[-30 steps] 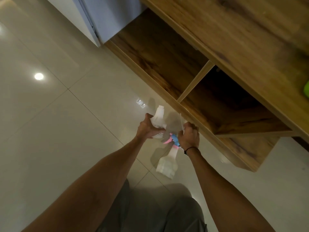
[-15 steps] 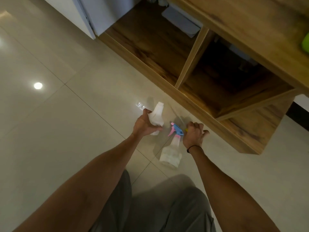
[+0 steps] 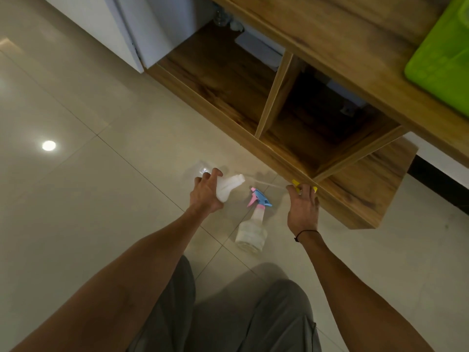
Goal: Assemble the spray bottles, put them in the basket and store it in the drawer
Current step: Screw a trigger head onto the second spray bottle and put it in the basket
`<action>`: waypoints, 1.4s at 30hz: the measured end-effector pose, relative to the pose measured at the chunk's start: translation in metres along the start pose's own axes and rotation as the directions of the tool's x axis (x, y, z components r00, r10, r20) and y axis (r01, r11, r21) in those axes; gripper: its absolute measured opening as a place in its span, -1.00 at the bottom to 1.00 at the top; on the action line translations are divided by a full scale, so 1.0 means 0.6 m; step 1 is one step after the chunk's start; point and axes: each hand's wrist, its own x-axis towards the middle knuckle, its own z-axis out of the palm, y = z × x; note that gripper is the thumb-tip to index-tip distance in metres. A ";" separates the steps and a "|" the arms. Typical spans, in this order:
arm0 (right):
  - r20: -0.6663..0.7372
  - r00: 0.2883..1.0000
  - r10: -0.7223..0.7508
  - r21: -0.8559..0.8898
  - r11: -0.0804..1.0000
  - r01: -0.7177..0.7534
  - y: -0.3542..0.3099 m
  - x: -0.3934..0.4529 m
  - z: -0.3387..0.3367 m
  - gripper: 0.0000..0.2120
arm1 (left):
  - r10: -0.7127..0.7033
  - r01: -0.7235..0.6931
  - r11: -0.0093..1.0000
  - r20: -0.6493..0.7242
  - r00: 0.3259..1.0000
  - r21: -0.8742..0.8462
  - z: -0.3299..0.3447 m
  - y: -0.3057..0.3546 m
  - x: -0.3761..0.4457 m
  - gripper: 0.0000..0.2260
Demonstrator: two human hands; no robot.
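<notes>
My left hand grips a white, headless spray bottle, tilted with its neck pointing right. My right hand holds a yellow spray head, mostly hidden by the fingers. Its thin dip tube reaches left toward the bottle's neck. Between my hands, an assembled bottle with a blue and pink spray head rests on the floor. A green basket sits on the wooden top at the upper right.
A low wooden cabinet with two open compartments runs diagonally just beyond my hands. White items lie deep inside it. A white unit stands at the upper left. My knees fill the bottom, above glossy tiled floor.
My left hand has tipped the headless bottle so that its neck points right. My right hand has shifted right, with the yellow head and its tube now showing. The view has widened to show the green basket.
</notes>
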 end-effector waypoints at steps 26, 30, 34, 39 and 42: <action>-0.357 0.888 -0.289 0.227 0.896 0.382 -0.050 -0.090 -0.123 -0.50 | 0.238 -0.244 0.967 -0.079 0.968 -0.076 -0.019 0.056 -0.124 -0.17; -0.357 0.865 -0.352 0.244 0.859 0.450 -0.065 -0.094 -0.147 -0.58 | 0.280 -0.293 0.950 -0.115 0.953 -0.111 -0.023 0.077 -0.144 -0.18; -0.317 0.865 -0.390 0.238 0.850 0.470 -0.061 -0.092 -0.164 -0.63 | 0.288 -0.301 0.947 -0.121 0.950 -0.112 -0.033 0.077 -0.153 -0.17; -0.305 0.833 -0.463 0.185 0.829 0.528 -0.059 -0.098 -0.172 -0.66 | 0.329 -0.339 0.936 -0.113 0.938 -0.096 -0.042 0.075 -0.160 -0.15; -0.331 0.827 -0.455 0.114 0.850 0.514 -0.057 -0.095 -0.177 -0.71 | 0.332 -0.344 0.935 -0.126 0.935 -0.087 -0.046 0.080 -0.162 -0.13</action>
